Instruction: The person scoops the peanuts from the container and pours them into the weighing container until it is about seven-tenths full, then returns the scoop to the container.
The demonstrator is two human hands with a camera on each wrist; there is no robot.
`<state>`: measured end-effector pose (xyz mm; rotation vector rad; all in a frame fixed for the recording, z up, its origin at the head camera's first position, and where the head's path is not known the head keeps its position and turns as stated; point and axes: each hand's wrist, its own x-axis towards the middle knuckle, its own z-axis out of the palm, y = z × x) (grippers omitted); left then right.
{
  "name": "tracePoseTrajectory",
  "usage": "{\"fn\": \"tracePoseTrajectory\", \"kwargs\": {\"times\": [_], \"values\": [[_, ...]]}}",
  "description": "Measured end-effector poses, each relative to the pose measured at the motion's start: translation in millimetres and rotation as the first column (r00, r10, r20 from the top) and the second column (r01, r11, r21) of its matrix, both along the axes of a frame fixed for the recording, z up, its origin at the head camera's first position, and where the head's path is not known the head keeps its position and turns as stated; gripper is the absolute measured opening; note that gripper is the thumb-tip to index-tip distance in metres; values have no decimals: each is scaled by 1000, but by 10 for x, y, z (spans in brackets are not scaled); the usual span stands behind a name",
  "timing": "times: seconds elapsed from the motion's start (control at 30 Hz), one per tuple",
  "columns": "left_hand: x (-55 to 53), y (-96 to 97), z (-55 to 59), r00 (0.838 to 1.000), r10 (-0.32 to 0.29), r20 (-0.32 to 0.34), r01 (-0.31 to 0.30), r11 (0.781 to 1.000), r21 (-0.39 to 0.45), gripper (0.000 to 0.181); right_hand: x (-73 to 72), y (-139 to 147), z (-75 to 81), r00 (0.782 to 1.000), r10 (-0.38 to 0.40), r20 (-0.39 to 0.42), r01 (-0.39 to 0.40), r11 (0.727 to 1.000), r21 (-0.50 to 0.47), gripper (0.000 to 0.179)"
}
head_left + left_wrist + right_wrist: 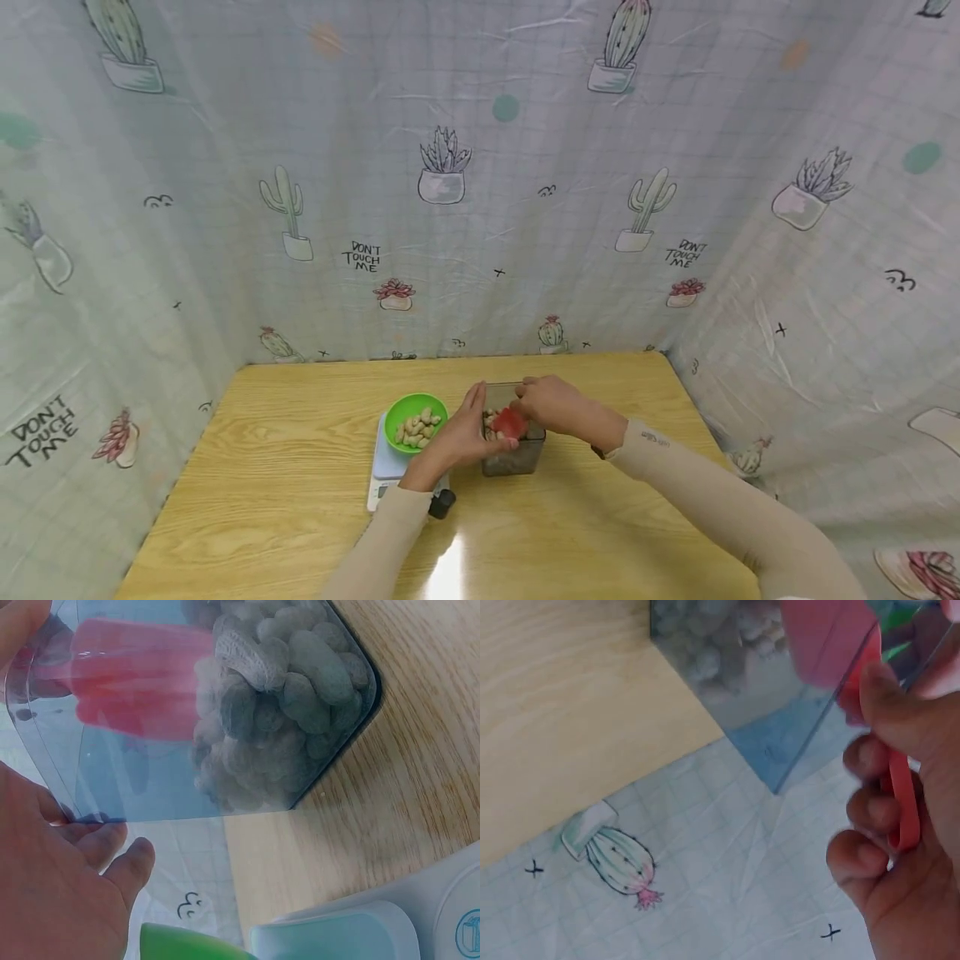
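Observation:
A clear, dark-tinted plastic container [513, 463] stands on the table with unshelled peanuts [277, 690] heaped in its lower part. My left hand [463, 435] holds it by the rim, thumb along the near side and fingers at the left wall. In my right hand [900, 772] is the handle of a red scoop [510, 422], fingers curled round it at the container's right rim. The scoop's head dips inside, its edge against the peanuts in the left wrist view. Left of the container, a green bowl [392, 417] holds several peanuts.
Beneath the green bowl is a white kitchen scale [387, 462], close by my left forearm. The wooden table [300, 467] ends at a curtain [495, 208] printed with cacti, which hangs behind it and at both sides.

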<state>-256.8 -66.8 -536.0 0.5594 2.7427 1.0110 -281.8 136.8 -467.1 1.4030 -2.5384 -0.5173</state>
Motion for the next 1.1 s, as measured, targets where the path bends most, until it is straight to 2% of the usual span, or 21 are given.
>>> {"fn": "tracePoseTrajectory", "kwargs": {"times": [0.3,0.43,0.6,0.7,0.93,1.1], "values": [[-24,11,-3,1000,-4,-3,4,1000,-9,123,88,44,68,984,-41,-171,55,996,76,30],[-21,13,9,1000,-7,6,7,1000,-2,121,96,86,95,974,-62,-217,80,994,72,30],[-13,3,19,1000,-2,19,2,1000,26,117,84,102,78,955,-73,-286,113,985,129,28],[-11,1,19,1000,-1,23,0,999,33,116,68,100,49,954,-78,-290,124,981,146,28],[-24,7,0,1000,4,26,-4,1000,25,115,38,85,-20,941,-90,-325,134,984,116,28],[-34,6,-3,1000,-7,28,6,1000,28,119,-15,15,-53,959,-23,-282,75,982,175,29]]}}
